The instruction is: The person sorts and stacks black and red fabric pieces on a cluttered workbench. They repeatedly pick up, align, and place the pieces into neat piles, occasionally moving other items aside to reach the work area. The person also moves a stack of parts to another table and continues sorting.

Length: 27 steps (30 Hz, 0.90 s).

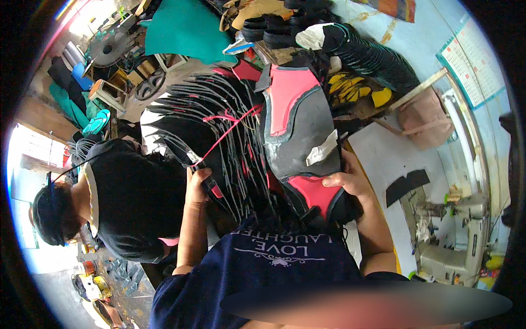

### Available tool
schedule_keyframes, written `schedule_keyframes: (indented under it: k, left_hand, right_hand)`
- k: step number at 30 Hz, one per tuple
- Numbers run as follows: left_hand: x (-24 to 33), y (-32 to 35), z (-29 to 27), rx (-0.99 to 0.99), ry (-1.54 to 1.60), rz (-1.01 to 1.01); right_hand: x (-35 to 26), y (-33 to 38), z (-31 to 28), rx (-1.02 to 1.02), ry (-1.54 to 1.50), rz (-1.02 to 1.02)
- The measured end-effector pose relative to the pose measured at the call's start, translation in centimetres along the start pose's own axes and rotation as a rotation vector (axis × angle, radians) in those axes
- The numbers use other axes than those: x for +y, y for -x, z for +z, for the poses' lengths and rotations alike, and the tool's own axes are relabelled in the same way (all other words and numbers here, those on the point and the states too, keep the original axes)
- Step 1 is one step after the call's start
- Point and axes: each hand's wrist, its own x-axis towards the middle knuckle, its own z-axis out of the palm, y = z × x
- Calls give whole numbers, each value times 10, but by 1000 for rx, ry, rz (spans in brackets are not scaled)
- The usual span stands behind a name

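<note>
A thick bundle of black and pink shoe uppers point(298, 123) lies across my front, its many layers fanned out edge-on to the left. The outermost piece faces up, black with pink panels and a pale patch of tape or cloth. A pink cord point(227, 138) runs over the layers. My right hand point(353, 178) is closed round the right near end, thumb on a pink panel. At the left near edge, my left hand point(198, 185) is closed on the layers, thumb on top. A narrow dark piece with a pale tip shows beside that thumb; its kind is unclear.
A person in black point(131, 200) sits close on my left. To the right, a sewing machine point(452, 241) stands on a white table point(378, 151) with a black cut piece point(406, 186). Another stack of black pieces point(372, 60) and yellow pieces point(359, 90) lie beyond.
</note>
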Motion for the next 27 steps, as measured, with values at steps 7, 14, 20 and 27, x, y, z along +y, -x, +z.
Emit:
schedule_keyframes:
  k: [7,14,20,27]
  left_hand:
    - [25,-77,52,-116,4,-18]
    - [30,-169,79,-152,-73,7]
    - [48,-297,103,-317,-211,-72]
    - [85,-509,190,-685,-215,151]
  right_hand:
    - [-26,-68,-52,-15,-36,-59]
    - [-33,-109,-76,153,-63,-70]
    - [-39,-170,-81,362,-20,-118]
    - [-78,-279,-106,754,62,-261]
